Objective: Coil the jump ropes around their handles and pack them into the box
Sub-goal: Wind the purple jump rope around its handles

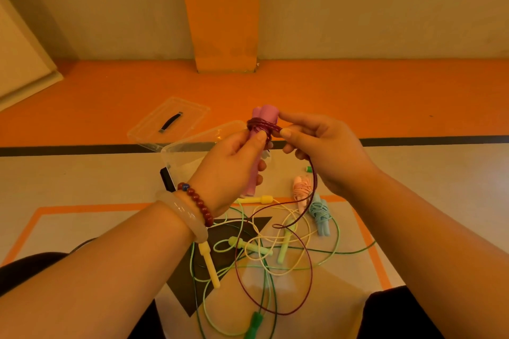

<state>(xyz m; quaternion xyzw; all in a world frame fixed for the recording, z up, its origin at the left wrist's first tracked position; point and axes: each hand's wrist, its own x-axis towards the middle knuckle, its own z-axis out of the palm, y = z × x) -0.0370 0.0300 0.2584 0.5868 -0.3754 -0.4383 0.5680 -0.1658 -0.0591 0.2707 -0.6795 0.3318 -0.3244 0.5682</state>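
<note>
Left hand is gripping the pink handles, fingers curled round both, the pair held together as one bundle. Long axis is standing near upright, top ends rising clear above the thumb and tilting slightly away from the person. The wrist is carrying a pale bangle and a red bead bracelet.

Maroon rope is sitting in several tight turns round the handles, just above the left thumb. From the coil the strand is running sideways into the right hand, which is hanging just beside the left at the same height. Right hand is pinching the strand between thumb and curled fingers, index finger reaching out to the handle tops. Under the right palm the slack is dropping to the floor and lying in one wide loose loop below both forearms, crossing the unwound yellow rope and green rope.

Judgement: winding is under way, few turns laid, most of the rope to go. The next turn is depending on the right hand carrying the strand across the upright axis while the left is holding that axis steady. Slack may snag on the ropes it is crossing.

Clear box is standing open just beyond the left hand, partly hidden by it, contents not readable. Its lid is lying farther out. A coiled pink bundle and blue bundle are lying on the floor below the right hand, outside the box.
</note>
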